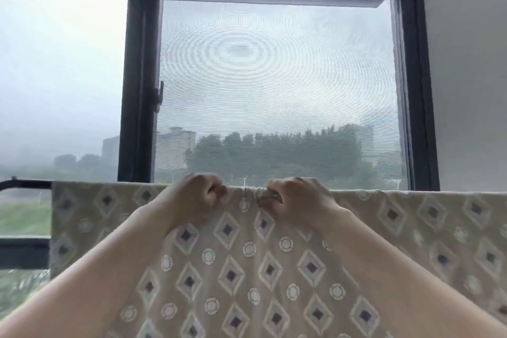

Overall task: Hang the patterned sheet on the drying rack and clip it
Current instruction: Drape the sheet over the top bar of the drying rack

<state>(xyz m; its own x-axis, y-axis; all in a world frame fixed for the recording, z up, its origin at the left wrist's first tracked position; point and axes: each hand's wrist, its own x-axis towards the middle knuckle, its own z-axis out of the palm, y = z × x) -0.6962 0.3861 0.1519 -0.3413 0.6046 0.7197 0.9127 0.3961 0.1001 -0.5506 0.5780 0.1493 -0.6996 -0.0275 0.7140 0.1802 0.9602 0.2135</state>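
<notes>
**Hands.** The left hand [197, 196], at lower centre of the frame, has its fingers curled tight over the top fold of the cloth. The right hand [297, 197], near it on the right, is curled the same way and pinches a small gather. A bunched pleat lies between the two. A small pale item shows under the right fingers, but it is too small to confirm as a clip.

**Task item.** The beige fabric sheet printed with diamonds and rings [247, 269] lies draped over the top rail. It runs from the lower left to the right edge, and its near panel falls toward the camera. The black metal tube of the drying rack [24, 184] is exposed only at the left edge.

**Assessment.** Hanging appears complete, and the step in hand is securing the cloth at mid-rail. The next move calls for a clip seated squarely over the gather and the rail, with one hand keeping the pleat.

**Pose.** Both forearms rise from the bottom corners and converge, knuckles uppermost.

**Surroundings.** A dark-framed window with a mesh screen [142, 90] fills the upper frame.
</notes>
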